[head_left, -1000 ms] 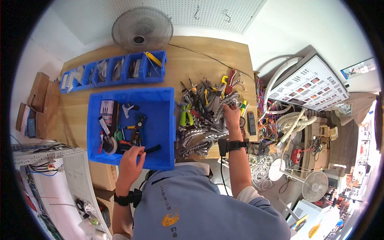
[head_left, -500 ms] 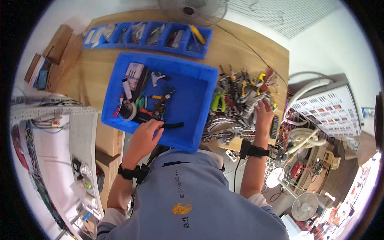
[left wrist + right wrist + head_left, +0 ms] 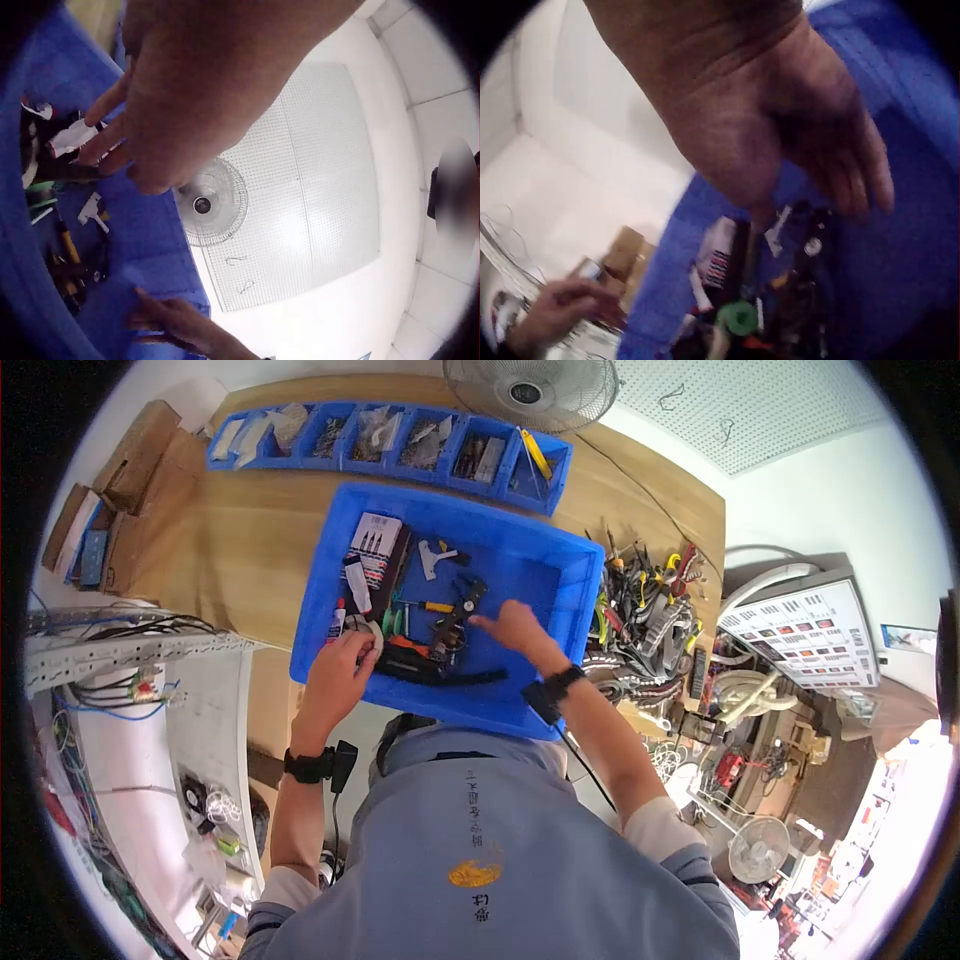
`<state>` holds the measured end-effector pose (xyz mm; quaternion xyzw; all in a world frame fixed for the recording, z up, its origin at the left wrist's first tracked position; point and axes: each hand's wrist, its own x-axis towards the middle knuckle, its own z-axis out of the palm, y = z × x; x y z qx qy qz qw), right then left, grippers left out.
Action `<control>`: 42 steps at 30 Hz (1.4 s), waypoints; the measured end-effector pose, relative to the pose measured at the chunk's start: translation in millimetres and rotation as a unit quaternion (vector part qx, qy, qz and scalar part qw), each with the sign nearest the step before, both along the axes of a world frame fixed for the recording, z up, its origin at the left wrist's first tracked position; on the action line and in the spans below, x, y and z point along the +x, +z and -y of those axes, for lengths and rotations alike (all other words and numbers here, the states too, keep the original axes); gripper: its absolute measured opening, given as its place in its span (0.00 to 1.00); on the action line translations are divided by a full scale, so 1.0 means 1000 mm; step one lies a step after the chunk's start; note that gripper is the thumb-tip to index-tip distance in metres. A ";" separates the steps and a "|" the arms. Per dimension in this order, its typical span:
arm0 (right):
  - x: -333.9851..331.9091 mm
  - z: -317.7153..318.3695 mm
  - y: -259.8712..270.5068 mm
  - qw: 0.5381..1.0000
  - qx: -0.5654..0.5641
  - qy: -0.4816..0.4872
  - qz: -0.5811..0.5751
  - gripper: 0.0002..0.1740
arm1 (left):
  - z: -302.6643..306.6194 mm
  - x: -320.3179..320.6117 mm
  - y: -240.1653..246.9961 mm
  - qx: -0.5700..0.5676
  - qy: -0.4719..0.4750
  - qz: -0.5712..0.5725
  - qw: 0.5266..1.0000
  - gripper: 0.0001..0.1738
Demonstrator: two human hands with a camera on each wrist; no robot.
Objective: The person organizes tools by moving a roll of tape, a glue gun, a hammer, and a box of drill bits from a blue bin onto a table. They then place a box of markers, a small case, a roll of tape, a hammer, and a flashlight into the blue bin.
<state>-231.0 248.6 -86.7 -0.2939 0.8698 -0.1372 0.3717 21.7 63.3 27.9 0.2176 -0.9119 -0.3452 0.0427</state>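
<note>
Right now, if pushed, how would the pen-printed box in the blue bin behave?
The box is probably stiff, given its straight edges. Its flat faces make rolling unlikely. It might nudge the white tube close by.

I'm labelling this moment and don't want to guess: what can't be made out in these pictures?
Head view: the left hand covers part of the tape roll.
Head view: the top edge cuts off the fan.
Head view: small parts in the blue compartment row are too small to identify.
Right wrist view: blur hides the lettering on the printed box.

Plastic bin (image 3: 540, 580) (smooth), wooden table (image 3: 270, 540)
</note>
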 end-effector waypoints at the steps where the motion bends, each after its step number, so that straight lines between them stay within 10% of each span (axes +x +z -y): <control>1: 0.010 0.013 -0.011 1.000 0.009 -0.011 0.017 0.42 | 0.009 0.001 -0.001 0.021 -0.001 -0.010 1.000 0.11; 10: 0.043 0.068 -0.075 0.992 0.076 -0.102 -0.013 0.67 | 0.067 0.025 -0.024 0.045 -0.048 -0.057 0.996 0.11; 20: 0.020 0.042 -0.035 0.991 0.004 -0.114 -0.071 0.24 | 0.107 0.022 -0.025 0.103 -0.085 -0.061 0.989 0.10; 26: 0.035 0.057 -0.065 0.985 -0.104 0.022 -0.136 0.33 | 0.115 0.000 -0.014 0.071 -0.130 -0.067 0.987 0.10; 32: 0.064 0.073 -0.072 0.983 0.080 0.094 -0.139 0.40 | 0.118 -0.005 -0.017 0.053 -0.138 -0.088 0.985 0.10; 42: 0.075 0.078 -0.057 0.989 0.130 0.004 -0.075 0.38 | 0.120 0.016 -0.026 0.075 -0.132 -0.065 0.986 0.11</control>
